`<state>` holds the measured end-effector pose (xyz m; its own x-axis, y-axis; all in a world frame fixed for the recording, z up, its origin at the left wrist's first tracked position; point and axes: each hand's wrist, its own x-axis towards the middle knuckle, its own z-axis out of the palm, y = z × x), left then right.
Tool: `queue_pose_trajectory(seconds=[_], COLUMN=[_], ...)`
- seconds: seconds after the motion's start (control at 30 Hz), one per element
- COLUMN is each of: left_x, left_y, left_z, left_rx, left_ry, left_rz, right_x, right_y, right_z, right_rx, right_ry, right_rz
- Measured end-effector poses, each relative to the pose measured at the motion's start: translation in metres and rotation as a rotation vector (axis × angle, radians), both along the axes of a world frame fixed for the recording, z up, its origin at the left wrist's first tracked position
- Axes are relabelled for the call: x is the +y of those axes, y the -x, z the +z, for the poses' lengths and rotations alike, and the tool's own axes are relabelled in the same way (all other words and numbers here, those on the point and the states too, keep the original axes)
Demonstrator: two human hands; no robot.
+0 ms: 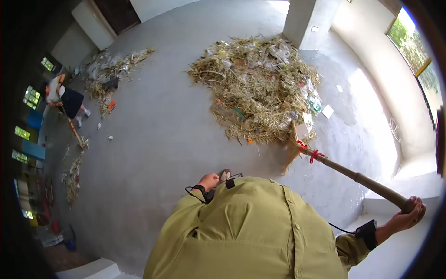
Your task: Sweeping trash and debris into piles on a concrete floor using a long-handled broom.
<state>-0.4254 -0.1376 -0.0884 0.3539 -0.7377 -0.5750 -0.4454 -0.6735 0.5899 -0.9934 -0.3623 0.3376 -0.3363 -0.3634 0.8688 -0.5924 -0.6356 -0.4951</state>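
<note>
My right hand (411, 213), out at the far right, is wrapped round the end of a thick bamboo broom handle. The broom (360, 178) slants from there toward the middle, and red strips are tied where its straw-coloured head (292, 149) begins. That head touches the near right edge of a large heap (262, 88) of straw mixed with paper, plastic and other litter. Close to my body on the left, my left hand (208, 181) is curled closed, with nothing seen in it. Both wrists carry black bands with cables.
A pillar (306, 23) rises behind the heap. Scraps of white paper (328, 111) lie to its right, near a low wall. At the left, another person (67, 97) sweeps with a broom between smaller litter piles (109, 76). A dark door (118, 15) stands at the far left.
</note>
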Motion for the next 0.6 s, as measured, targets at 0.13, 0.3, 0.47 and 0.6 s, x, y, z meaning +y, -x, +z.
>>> queue_pose_trajectory(seconds=[0.13, 0.3, 0.47, 0.6], left_x=[0.01, 0.033, 0.036, 0.021], left_y=[-0.023, -0.041, -0.043, -0.046], left_z=[-0.014, -0.021, -0.015, -0.016], left_rx=[0.041, 0.085, 0.107, 0.082], left_ry=[-0.003, -0.202, -0.209, -0.171], left_rz=[-0.009, -0.135, -0.113, -0.11], right_x=[0.022, 0.039, 0.042, 0.043], right_y=[-0.039, -0.072, -0.087, -0.092], right_z=[0.015, 0.022, 0.029, 0.034], right_rx=[-0.221, -0.235, -0.255, -0.2], right_ry=[0.0, 0.001, -0.017, -0.06], right_rz=[0.212, 0.068, 0.049, 0.001])
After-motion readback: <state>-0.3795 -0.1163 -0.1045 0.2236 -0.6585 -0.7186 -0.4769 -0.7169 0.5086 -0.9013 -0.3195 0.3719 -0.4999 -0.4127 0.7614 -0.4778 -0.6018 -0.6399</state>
